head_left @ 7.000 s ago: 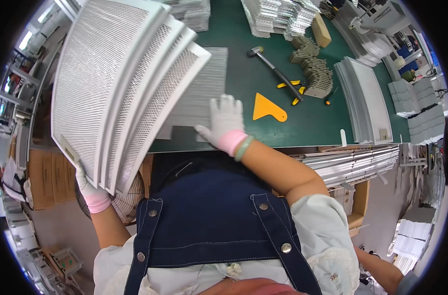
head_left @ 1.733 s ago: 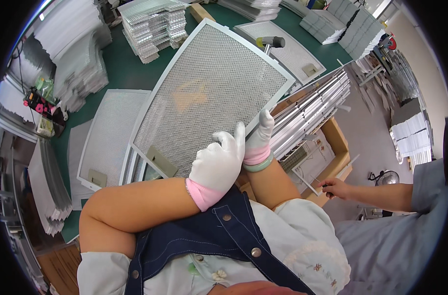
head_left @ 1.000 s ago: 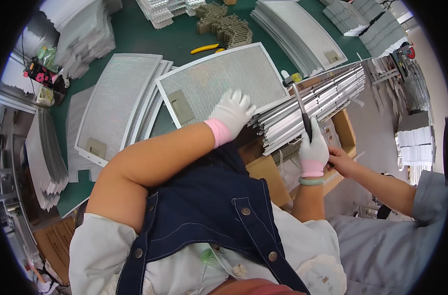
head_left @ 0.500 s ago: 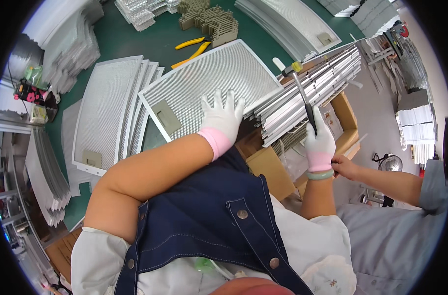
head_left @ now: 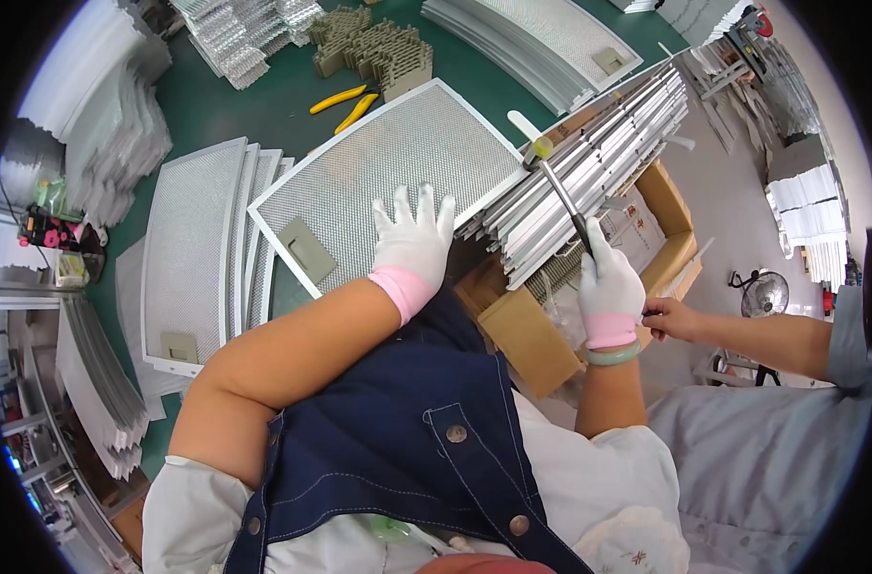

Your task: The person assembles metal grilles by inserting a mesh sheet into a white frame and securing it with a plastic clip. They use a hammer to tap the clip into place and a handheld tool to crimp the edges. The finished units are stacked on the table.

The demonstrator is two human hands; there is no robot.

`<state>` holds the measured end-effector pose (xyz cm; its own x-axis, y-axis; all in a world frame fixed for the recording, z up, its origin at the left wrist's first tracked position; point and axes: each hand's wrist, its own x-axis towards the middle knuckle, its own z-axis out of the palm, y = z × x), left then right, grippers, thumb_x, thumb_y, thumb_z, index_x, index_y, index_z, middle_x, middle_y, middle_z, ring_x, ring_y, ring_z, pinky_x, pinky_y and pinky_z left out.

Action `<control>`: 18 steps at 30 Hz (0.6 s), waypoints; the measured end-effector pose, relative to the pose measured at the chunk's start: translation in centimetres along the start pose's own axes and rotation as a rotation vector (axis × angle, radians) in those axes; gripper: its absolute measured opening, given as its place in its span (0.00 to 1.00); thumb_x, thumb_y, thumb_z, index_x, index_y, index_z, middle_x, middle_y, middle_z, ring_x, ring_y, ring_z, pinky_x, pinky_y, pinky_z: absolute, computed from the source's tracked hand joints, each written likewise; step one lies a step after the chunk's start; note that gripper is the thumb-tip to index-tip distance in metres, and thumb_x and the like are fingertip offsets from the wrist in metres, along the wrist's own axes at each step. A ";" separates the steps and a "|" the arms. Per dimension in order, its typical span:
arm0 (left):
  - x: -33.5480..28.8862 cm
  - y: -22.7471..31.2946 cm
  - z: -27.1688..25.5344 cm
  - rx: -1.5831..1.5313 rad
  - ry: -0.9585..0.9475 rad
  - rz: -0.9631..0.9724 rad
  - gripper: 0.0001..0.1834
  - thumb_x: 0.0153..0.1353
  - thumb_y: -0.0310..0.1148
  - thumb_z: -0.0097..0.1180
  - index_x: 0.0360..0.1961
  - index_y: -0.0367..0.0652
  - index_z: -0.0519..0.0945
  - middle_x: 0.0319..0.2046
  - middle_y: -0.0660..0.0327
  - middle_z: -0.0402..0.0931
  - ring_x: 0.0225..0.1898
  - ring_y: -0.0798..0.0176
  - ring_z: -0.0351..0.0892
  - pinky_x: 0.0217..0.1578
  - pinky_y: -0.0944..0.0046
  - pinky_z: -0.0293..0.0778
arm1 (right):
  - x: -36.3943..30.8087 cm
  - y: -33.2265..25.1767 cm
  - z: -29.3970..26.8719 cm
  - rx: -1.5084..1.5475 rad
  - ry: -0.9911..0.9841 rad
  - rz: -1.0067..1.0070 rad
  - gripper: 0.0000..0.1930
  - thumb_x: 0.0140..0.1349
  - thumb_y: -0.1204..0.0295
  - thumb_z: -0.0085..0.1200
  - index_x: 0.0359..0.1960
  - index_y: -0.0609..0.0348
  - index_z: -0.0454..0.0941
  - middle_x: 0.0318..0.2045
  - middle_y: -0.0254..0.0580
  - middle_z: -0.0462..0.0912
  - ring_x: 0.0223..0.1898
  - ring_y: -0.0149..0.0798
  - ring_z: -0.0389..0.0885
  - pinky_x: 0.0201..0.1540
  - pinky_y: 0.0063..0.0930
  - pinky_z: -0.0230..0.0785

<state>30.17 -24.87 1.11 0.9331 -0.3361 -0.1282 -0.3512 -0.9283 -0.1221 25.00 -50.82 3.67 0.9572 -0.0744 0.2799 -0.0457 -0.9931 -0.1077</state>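
Observation:
My left hand, in a white glove with a pink cuff, lies flat with fingers spread on a framed metal mesh panel. That panel sits at an angle on the green table, a beige tab near its left corner. Gloved the same way, my right hand is wrapped round the dark handle of a hammer. The hammer's head, with a yellowish end, is by the panel's right corner, over a stack of metal frame strips. Whether the head touches the panel, I cannot tell.
Yellow-handled pliers and a pile of beige tabs lie beyond the panel. More mesh panels are stacked at left and far right. An open cardboard box stands below the strips. At right, a co-worker's hand is close to my right wrist.
My right hand and the hammer have lowered slightly, bringing the head nearer the panel's corner. My left hand stays flat on the panel. The whole view has shifted a little.

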 end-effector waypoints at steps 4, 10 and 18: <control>0.1 -0.2 0.4 -0.018 0.008 -0.013 0.36 0.63 0.32 0.50 0.72 0.47 0.55 0.71 0.47 0.52 0.70 0.34 0.53 0.65 0.28 0.51 | 0.2 -0.7 -0.6 0.073 0.078 0.022 0.25 0.62 0.68 0.54 0.63 0.36 0.72 0.29 0.41 0.79 0.30 0.45 0.81 0.31 0.42 0.72; 0.2 -0.1 0.8 -0.020 0.030 -0.001 0.35 0.64 0.33 0.49 0.72 0.48 0.56 0.71 0.46 0.53 0.70 0.33 0.53 0.64 0.27 0.52 | -0.6 -0.5 0.6 0.067 0.073 0.009 0.25 0.62 0.71 0.55 0.63 0.40 0.73 0.28 0.41 0.79 0.30 0.46 0.80 0.31 0.41 0.72; -0.3 -0.2 0.6 -0.035 0.032 -0.006 0.35 0.63 0.33 0.50 0.72 0.46 0.56 0.70 0.44 0.54 0.69 0.32 0.56 0.64 0.29 0.53 | -0.9 -1.5 1.8 0.285 0.138 0.040 0.27 0.62 0.73 0.54 0.65 0.45 0.71 0.35 0.47 0.82 0.33 0.48 0.82 0.38 0.39 0.74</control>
<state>29.90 -24.50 0.54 0.9374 -0.3347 -0.0959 -0.3430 -0.9351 -0.0886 24.74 -49.12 1.86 0.9076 -0.1438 0.3945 0.0180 -0.9253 -0.3788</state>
